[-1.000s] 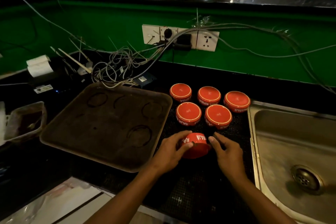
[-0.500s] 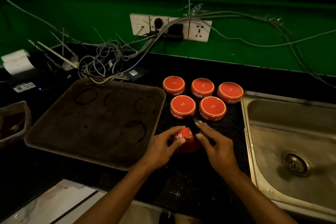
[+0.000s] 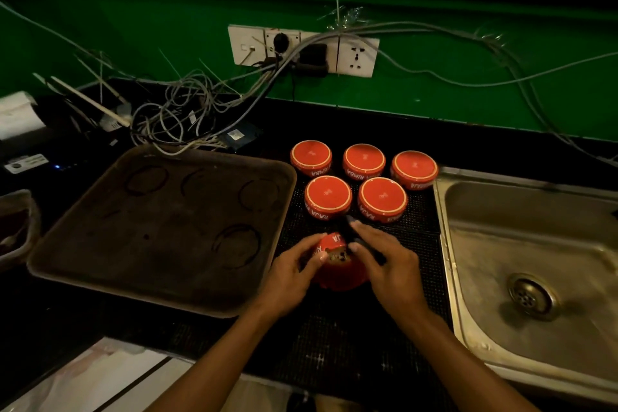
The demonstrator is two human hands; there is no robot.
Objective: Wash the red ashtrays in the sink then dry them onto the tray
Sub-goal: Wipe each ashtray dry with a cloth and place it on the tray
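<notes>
Two bare arms reach in from the bottom of the view and meet over a black mesh mat [image 3: 418,244] on the dark counter. The left hand [image 3: 291,273] curls its fingers and thumb around the left side of one red ashtray [image 3: 337,269]. This ashtray is tipped, so its open mouth faces the camera, and dark bits show inside it. The right hand [image 3: 391,266] is on the right side of the same ashtray. Its fingers lie fairly straight and close together, and they press on the ashtray's rim. A thin dark thing lies along these fingers, but it is too dim to tell what it is. The held ashtray sits on the mat, between the tray [image 3: 100,261] and the sink [image 3: 468,278]. Five more red ashtrays stand upside down on the mat just behind the hands. Three are in the back row [image 3: 364,159] and two are in the front row [image 3: 328,194], and they sit close together. White letters run around their sides, upside down. On the front two the letters read "RAJA". On the back ones the word is harder to read. The held ashtray shows a few white letters too, but the fingers hide most of them. The big brown tray is on the left, with dark ring marks on it. The metal sink is on the right, with a round drain [image 3: 531,296]. Behind, on the green wall, is a white socket strip [image 3: 356,57] with grey cables [image 3: 187,110] hanging in a tangle.
</notes>
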